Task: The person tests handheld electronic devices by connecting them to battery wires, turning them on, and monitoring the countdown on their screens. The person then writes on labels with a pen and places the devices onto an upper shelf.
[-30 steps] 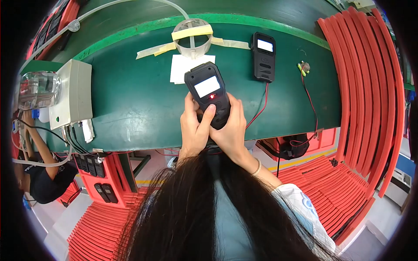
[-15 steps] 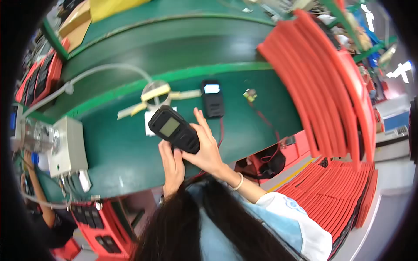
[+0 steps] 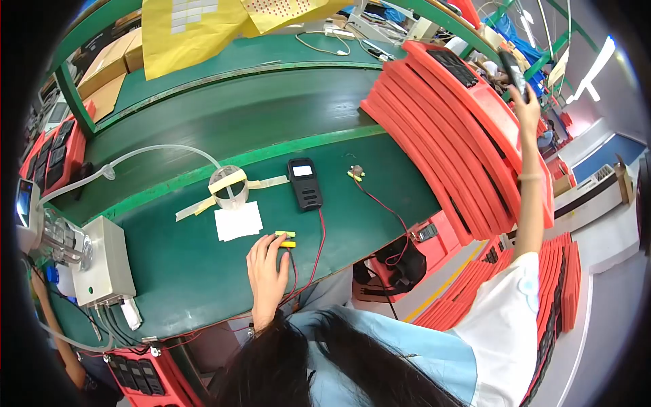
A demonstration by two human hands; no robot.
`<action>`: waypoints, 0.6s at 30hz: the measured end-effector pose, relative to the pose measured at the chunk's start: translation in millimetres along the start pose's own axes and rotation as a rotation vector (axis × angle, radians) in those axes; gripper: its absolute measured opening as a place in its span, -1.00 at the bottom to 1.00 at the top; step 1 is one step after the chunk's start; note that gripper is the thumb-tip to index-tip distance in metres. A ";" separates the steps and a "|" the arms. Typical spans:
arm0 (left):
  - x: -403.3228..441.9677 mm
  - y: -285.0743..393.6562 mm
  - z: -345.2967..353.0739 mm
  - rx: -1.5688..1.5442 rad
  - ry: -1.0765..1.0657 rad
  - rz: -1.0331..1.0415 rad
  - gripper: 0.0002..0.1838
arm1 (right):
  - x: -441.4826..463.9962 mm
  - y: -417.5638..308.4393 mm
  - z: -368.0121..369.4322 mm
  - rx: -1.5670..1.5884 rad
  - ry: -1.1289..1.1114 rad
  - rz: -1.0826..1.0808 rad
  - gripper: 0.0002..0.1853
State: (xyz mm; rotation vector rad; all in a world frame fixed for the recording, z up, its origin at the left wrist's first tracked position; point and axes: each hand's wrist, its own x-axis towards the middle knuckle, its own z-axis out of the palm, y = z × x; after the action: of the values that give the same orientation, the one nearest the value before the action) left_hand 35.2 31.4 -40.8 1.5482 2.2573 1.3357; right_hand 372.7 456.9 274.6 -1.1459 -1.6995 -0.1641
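My right hand [image 3: 526,112] is raised at the far right, holding a black handheld meter [image 3: 514,73] over the stack of red trays. My left hand [image 3: 268,271] lies on the green bench, its fingers stretched out. Its fingertips are at a small yellow clip-like piece [image 3: 287,244] on a wire; I cannot tell whether they press on it. Another black handheld meter [image 3: 305,184], its screen lit, lies on the bench with a red wire [image 3: 322,237] running from its lower end.
A clear round cup [image 3: 232,197] with a hose is taped to the bench beside white paper [image 3: 239,221]. Red trays [image 3: 441,136] are stacked at right. A grey box [image 3: 105,264] stands at left, near another person's arm [image 3: 57,325]. A small wired part [image 3: 356,173] lies toward the back.
Both hands held a black meter together over the bench; now my right hand has carried a meter up and right to the tray stack. My left hand has let go and rests on the bench.
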 end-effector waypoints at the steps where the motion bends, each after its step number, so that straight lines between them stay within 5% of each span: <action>1: -0.5 -0.3 -0.5 -0.010 0.000 0.000 -0.65 | 28.8 14.1 -3.9 -0.069 0.013 -0.035 -0.32; 5: 0.3 0.9 -2.4 -0.012 0.014 -0.007 -0.65 | 106.4 65.3 15.9 -0.306 -0.638 0.260 -0.71; 8: 2.4 1.0 -1.1 -0.035 0.017 -0.018 -0.65 | 105.2 104.5 74.3 -0.634 -0.419 0.016 -0.42; 12: 4.2 4.0 -3.9 -0.041 0.035 -0.062 -0.64 | 117.8 104.3 140.2 -0.739 -0.449 0.231 -0.32; 14: 5.8 2.6 -1.6 -0.055 0.044 -0.057 -0.61 | 128.9 99.0 159.2 -0.882 -0.499 0.146 -0.32; 18: 11.2 4.6 -1.4 -0.025 0.029 -0.053 -0.62 | 142.9 94.7 169.4 -0.723 -0.537 0.237 -0.37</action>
State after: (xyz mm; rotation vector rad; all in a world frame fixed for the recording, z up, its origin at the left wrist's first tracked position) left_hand 32.3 40.0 -32.6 1.4594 2.2725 1.3760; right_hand 329.0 693.9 273.5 -2.0601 -2.0104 -0.3654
